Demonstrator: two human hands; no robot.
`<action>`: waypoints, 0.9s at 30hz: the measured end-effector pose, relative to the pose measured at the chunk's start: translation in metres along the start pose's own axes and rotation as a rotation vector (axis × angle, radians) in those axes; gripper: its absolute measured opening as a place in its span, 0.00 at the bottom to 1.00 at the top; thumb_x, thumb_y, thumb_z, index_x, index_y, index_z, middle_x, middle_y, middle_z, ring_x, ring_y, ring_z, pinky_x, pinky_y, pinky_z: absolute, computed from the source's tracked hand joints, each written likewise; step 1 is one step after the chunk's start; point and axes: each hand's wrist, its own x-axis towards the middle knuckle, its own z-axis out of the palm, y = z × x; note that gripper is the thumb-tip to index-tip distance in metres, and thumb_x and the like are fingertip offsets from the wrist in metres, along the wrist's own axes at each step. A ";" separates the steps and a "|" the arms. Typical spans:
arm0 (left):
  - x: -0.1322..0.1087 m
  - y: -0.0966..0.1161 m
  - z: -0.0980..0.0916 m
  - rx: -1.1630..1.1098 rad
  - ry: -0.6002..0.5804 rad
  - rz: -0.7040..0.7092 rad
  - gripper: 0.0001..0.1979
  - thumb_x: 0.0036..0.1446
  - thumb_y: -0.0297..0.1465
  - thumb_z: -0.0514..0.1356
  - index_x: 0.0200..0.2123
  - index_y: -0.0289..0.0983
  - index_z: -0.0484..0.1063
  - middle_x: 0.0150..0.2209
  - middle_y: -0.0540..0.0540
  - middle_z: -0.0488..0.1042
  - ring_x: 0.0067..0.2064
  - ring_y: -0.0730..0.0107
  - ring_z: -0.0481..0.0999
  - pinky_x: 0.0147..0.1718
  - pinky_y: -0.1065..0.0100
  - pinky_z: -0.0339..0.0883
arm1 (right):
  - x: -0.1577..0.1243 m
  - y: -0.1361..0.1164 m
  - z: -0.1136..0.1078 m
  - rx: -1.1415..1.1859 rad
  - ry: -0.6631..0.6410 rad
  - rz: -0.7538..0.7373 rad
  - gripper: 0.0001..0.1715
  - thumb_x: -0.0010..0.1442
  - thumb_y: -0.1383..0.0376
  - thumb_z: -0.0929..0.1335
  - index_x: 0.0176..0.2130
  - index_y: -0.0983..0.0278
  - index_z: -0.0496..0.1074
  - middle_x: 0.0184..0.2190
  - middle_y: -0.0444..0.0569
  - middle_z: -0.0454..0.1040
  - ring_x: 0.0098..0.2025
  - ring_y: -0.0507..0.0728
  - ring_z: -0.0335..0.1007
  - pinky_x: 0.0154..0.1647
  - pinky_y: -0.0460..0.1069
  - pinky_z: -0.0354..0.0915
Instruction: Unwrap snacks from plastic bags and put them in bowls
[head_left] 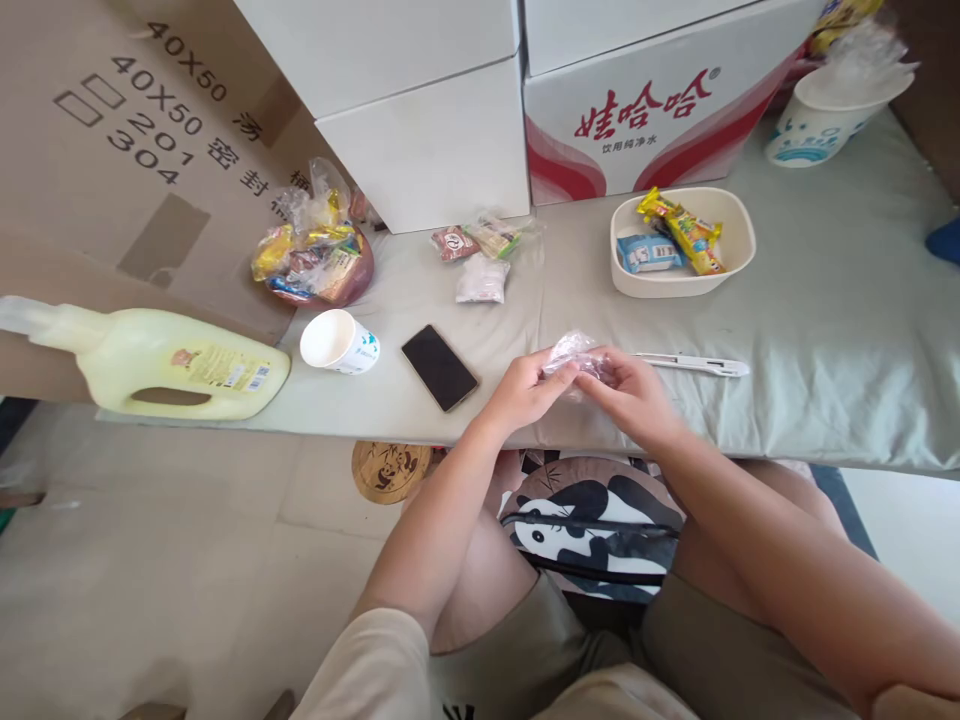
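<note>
Between my two hands is a crumpled clear plastic bag with a faint pink tint, held just above the table near its front edge. My left hand pinches it from the left. From the other side my right hand grips it, thumb close to the left thumb. What may be inside the plastic cannot be made out. Just right of my right hand lies a white utility knife, its left end close to the fingers. A dark phone rests to the left of my left hand.
Small snack packets lie behind the phone. A cream plastic tub holds a few wrapped snacks. Leftward are a tipped paper cup, a full snack bowl and a yellow-green jug on its side. White cartons stand behind.
</note>
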 end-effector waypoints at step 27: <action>-0.028 0.054 -0.146 1.465 0.605 -0.120 0.14 0.58 0.37 0.54 0.39 0.38 0.77 0.31 0.45 0.79 0.36 0.58 0.76 0.38 0.63 0.66 | 0.014 -0.007 -0.021 -0.134 -0.040 0.006 0.10 0.53 0.57 0.65 0.30 0.60 0.62 0.23 0.40 0.62 0.26 0.52 0.57 0.30 0.48 0.55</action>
